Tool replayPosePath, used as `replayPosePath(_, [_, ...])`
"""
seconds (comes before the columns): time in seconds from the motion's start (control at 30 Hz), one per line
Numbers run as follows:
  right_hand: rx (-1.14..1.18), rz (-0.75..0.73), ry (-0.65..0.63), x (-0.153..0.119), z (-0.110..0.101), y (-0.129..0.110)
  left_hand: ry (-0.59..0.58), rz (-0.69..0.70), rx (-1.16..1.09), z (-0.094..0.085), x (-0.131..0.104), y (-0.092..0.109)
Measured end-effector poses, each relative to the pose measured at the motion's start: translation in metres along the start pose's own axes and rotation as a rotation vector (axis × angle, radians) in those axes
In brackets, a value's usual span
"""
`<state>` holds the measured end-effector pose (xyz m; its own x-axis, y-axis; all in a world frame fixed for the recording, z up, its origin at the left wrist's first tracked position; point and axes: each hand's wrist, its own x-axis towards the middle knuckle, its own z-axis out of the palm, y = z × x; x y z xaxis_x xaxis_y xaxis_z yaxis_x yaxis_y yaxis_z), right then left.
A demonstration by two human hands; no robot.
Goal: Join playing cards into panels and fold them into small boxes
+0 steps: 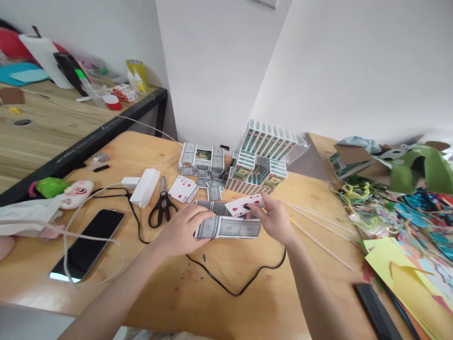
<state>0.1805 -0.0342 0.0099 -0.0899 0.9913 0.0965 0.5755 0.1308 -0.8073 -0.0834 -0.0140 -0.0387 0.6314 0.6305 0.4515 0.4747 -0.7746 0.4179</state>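
My left hand (187, 230) is closed around the left end of a box-like structure made of playing cards (239, 228), whose grey patterned backs face outward. In my right hand (274, 217) is a playing card (244, 205) showing red hearts, pinched at its right end and tilted over the structure's open top. Behind them, several loose playing cards (182, 188) lie face up on the table, near grey-backed cards (214, 191). A second card-built structure (201, 159) stands farther back. To its right rises a stack of green-and-white card boxes (267, 141).
Black-handled scissors (163, 208), a white power adapter (145, 187) and a phone (88, 243) lie to the left. A black cable (237, 293) loops across the front. Thin white sticks (323, 241), yellow paper (399, 269) and colourful craft scraps (375, 208) are on the right.
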Motion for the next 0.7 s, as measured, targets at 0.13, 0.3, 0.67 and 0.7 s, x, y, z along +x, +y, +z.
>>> replayPosePath(0.13, [-0.038, -0.029, -0.055, 0.001, -0.004, -0.002, 0.003, 0.047, 0.005, -0.003, 0.003, -0.002])
replayPosePath(0.3, [-0.111, -0.018, -0.183, 0.005, -0.008, -0.006, 0.004, 0.074, 0.008, -0.005, 0.005, -0.006])
replayPosePath(0.67, [-0.255, -0.076, -0.443, 0.037, -0.021, -0.032, 0.019, 0.131, 0.037, -0.006, 0.008, -0.008])
replayPosePath(0.7, [-0.257, -0.071, -0.464, 0.039, -0.021, -0.033, 0.018, 0.129, 0.036, -0.006, 0.008, -0.008])
